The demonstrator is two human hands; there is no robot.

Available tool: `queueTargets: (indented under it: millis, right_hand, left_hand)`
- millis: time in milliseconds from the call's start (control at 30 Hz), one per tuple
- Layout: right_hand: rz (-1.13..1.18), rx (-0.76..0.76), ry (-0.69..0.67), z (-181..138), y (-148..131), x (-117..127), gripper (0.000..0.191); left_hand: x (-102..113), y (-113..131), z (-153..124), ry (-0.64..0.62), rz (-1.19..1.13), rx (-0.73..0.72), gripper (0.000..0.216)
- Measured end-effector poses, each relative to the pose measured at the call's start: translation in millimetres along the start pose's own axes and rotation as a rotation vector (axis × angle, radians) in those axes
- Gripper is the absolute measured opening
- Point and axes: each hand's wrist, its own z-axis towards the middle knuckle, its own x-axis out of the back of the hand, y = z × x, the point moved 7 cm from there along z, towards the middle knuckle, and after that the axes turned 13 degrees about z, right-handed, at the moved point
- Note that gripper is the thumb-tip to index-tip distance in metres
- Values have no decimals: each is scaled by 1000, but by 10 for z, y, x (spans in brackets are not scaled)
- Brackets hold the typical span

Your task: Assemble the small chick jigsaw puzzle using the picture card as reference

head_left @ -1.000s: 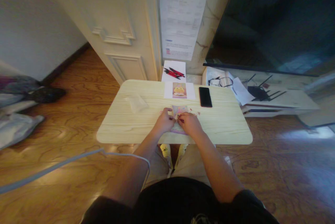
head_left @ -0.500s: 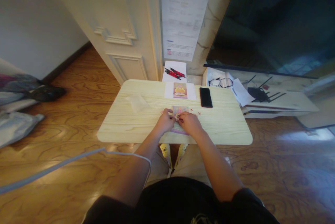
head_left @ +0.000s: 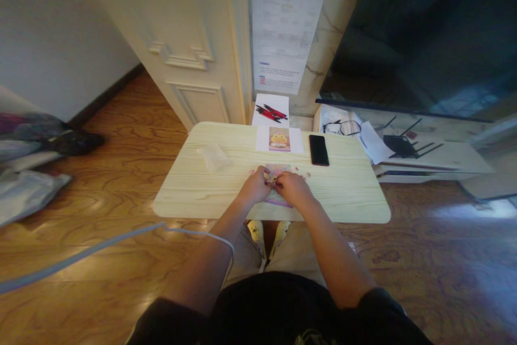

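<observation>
My left hand (head_left: 256, 187) and my right hand (head_left: 293, 189) meet over a small pinkish card (head_left: 276, 172) lying on the pale wooden table (head_left: 194, 194). Both hands are closed in a pinch at the card's middle, fingertips nearly touching. What the fingers pinch is too small to make out. Tiny pink and red bits (head_left: 304, 175) lie scattered on the table just right of the card. The hands hide the lower part of the card.
A picture card on white paper (head_left: 279, 139) and a black phone (head_left: 319, 149) lie at the table's far edge. A clear plastic bag (head_left: 214, 157) lies left. Red pens (head_left: 271, 113) rest on paper behind. A white cable (head_left: 100, 251) crosses my left arm.
Both hands have stayed pinched together over the card, shifting only slightly. The view has drifted a little to the left.
</observation>
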Motion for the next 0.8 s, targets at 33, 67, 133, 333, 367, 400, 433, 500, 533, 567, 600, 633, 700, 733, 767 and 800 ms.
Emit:
queueTargets:
  millis: [33, 67, 133, 333, 367, 400, 433, 500, 533, 567, 600, 633, 700, 733, 767, 800]
  right_hand:
    - [6, -11, 11, 4, 8, 3, 15]
    - [18, -19, 21, 8, 18, 6, 14]
    - [58, -5, 27, 13, 22, 6, 15]
    - [185, 77, 20, 38, 31, 47, 22]
    - [197, 78, 17, 51, 38, 60, 23]
    - [202, 77, 9, 68, 44, 71, 23]
    - [199, 75, -3, 88, 48, 81, 23]
    - [179, 74, -34, 135, 52, 99, 22]
    - [166, 78, -49, 160, 49, 107, 22]
    - [152, 85, -65, 185, 43, 113, 21]
    - [138, 96, -83, 209, 35, 116, 20]
    - [124, 110, -101, 230, 25, 116, 20]
    - [99, 132, -139, 266, 11, 107, 21]
    - [92, 137, -154, 279, 9, 101, 21]
    - [91, 138, -166, 289, 10, 96, 21]
    - [96, 136, -171, 295, 13, 95, 20]
  left_hand:
    - [7, 6, -2, 4, 24, -2, 47]
    - [17, 14, -6, 8, 46, -5, 46]
    - [45, 37, -23, 19, 86, -8, 44]
    - [166, 141, -130, 56, 193, -17, 37]
    - [183, 160, -150, 59, 210, -23, 37]
    - [198, 177, -169, 62, 225, -29, 36]
    - [210, 192, -187, 64, 238, -36, 34]
    - [230, 211, -221, 68, 255, -45, 31]
    - [239, 216, -236, 70, 259, -48, 31]
    - [248, 218, -250, 73, 261, -49, 32]
    - [257, 217, -264, 76, 261, -51, 33]
    - [268, 216, -277, 80, 260, -53, 34]
    - [289, 212, -297, 89, 253, -65, 34]
    - [298, 209, -304, 93, 245, -76, 34]
    - [303, 203, -308, 95, 234, -88, 33]
    - [304, 193, -308, 95, 219, -102, 33]
